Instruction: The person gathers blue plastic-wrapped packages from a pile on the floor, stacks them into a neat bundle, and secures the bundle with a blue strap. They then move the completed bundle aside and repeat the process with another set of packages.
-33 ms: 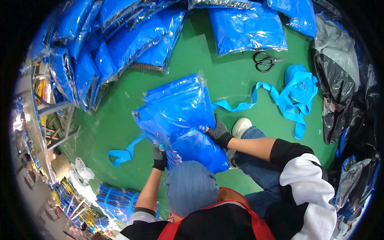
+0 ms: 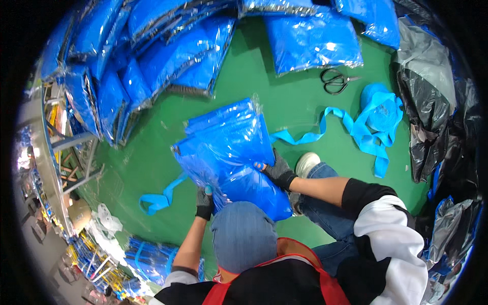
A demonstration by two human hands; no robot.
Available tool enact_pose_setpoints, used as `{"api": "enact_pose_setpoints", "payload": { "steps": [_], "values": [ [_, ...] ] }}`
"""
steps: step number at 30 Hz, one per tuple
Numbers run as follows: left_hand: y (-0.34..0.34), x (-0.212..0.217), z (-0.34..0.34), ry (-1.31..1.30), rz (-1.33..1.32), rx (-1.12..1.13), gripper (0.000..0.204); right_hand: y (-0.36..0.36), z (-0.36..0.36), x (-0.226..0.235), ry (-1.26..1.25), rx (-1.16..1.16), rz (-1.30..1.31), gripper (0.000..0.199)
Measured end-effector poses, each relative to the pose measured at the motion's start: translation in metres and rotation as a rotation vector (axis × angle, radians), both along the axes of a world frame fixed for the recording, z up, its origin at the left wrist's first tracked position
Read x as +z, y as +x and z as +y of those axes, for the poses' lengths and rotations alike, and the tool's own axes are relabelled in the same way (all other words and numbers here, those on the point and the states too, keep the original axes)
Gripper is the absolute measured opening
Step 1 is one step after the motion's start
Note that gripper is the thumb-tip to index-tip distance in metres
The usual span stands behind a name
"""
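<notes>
In the centre of the frame, a film-wrapped blue bundle [image 2: 229, 152] lies over the green floor [image 2: 152, 127], its lower edge partly covered by the person's denim cap [image 2: 243, 236]. The right hand [image 2: 276, 172], gloved, holds its right edge, thumb on top, the other fingers mostly hidden. The left hand [image 2: 204, 201] touches the lower-left edge; its fingers are out of sight, so I cannot tell how far they close. Light-blue strap [image 2: 300, 138] vanishes beneath the bundle's right side, and a similar strip [image 2: 158, 202] emerges at lower left; whether they join is hidden. Blue packages [image 2: 168, 56] run out of the upper frame.
</notes>
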State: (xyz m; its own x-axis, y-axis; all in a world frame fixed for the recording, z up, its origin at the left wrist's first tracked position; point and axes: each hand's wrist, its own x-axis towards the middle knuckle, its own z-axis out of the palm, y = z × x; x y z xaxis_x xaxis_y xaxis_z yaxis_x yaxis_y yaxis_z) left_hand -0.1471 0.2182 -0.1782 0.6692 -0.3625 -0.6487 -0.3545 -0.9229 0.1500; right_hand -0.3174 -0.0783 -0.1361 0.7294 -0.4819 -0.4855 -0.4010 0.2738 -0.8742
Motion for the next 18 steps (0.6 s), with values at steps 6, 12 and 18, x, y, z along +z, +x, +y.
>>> {"api": "enact_pose_setpoints", "payload": {
  "steps": [6, 12, 18],
  "values": [
    [0.077, 0.13, -0.145, -0.833, -0.234, -0.313, 0.088, 0.018, 0.006, 0.028, -0.014, -0.029, 0.518, 0.098],
    [0.111, 0.095, -0.278, -0.318, 0.156, -0.643, 0.084, 0.027, 0.022, 0.001, -0.084, -0.254, 0.678, 0.08],
    [0.12, 0.042, -0.286, -0.33, 0.077, -0.759, 0.084, 0.032, 0.018, -0.031, -0.161, -0.368, 0.628, 0.069]
  ]
}}
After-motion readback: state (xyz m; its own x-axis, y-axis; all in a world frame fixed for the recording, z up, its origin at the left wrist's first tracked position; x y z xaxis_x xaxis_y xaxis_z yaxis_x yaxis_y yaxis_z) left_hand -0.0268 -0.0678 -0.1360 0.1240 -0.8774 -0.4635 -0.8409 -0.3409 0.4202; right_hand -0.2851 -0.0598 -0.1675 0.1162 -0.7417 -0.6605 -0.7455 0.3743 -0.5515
